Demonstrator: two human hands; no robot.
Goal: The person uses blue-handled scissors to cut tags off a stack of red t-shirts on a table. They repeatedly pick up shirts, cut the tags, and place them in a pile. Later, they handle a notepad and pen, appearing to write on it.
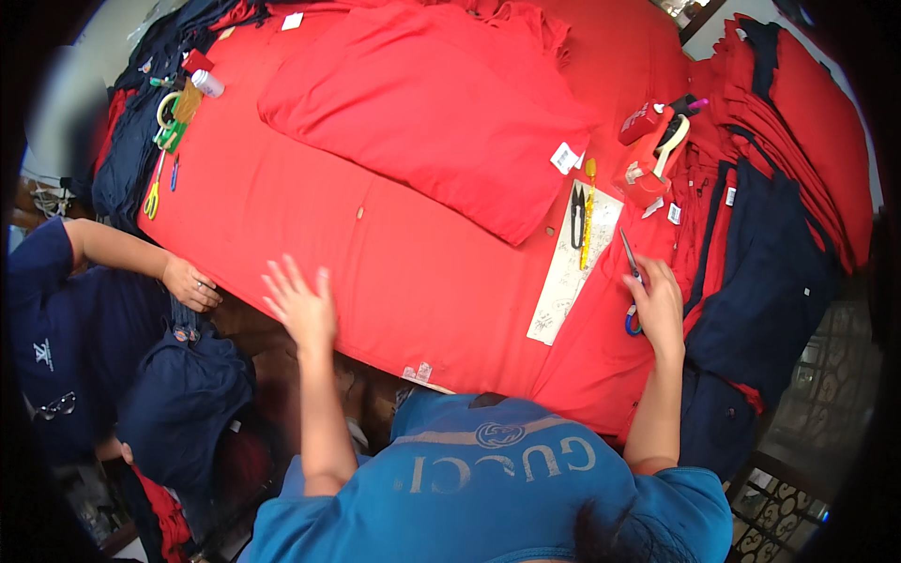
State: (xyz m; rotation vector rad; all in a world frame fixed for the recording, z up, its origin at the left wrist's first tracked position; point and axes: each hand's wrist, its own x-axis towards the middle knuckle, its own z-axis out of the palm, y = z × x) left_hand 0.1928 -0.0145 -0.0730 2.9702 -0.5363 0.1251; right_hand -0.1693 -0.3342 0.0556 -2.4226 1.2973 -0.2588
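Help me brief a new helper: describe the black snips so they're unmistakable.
On the red cloth, find the white strip left of the wearer's right hand. The snips lie on its far end, beside a yellow stick. Unlike that stick and the blue-handled scissors in the hand, they are black.

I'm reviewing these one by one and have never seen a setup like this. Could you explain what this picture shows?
There is no machine here: a person works with bare hands, seen from above by a fisheye camera worn on the head, which bends straight edges. The left hand is open, fingers spread, over red fabric; whether it touches is unclear. The right hand holds scissors with blue handles. Nearby, black snips and a yellow pen lie on a white strip. Farther back lies a red garment. Another person's hand is at the left edge.
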